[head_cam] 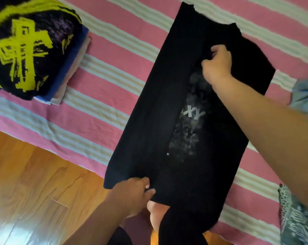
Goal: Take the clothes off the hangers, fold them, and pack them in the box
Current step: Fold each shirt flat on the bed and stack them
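A black T-shirt [149, 112] with a grey print lies lengthwise on the pink striped bed cover [105, 55], its left side folded over toward the middle. My right hand [217, 64] pinches the fabric near the collar end, by the folded edge. My left hand [133, 190] grips the hem end, which hangs over the bed's edge. No hanger or box shows in view.
A stack of folded clothes [31, 55], topped by a black and yellow knit, sits at the left on the bed. Light blue fabric [303, 96] and a patterned garment [294, 218] lie at the right edge. Wooden floor [34, 183] runs below the bed.
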